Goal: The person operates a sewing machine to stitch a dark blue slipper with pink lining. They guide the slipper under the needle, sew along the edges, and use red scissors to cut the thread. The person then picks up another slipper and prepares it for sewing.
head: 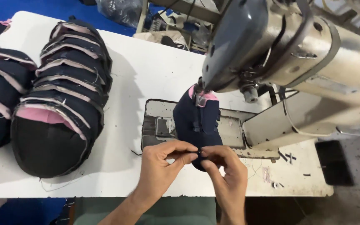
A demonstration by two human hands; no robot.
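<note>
Both hands pinch the near edge of a navy shoe upper [197, 125]: the left hand [159, 166] and right hand [226, 175] have their fingers [188, 155] clamped together on the fabric. Beyond the fingers, its pink-lined end sits under the sewing machine [271, 46]. To their left, a stack of uppers [59, 104] lies on the white counter [155, 71], apparently already stitched.

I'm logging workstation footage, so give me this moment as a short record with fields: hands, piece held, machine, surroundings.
left hand: left hand pinches the near edge of the navy piece
right hand: right hand pinches the same edge, fingertips meeting the left's
piece held: navy fabric piece with pink lining, far end under the machine head
machine: grey sewing machine on a white table
surroundings: stack of similar navy and pink pieces at left
</note>
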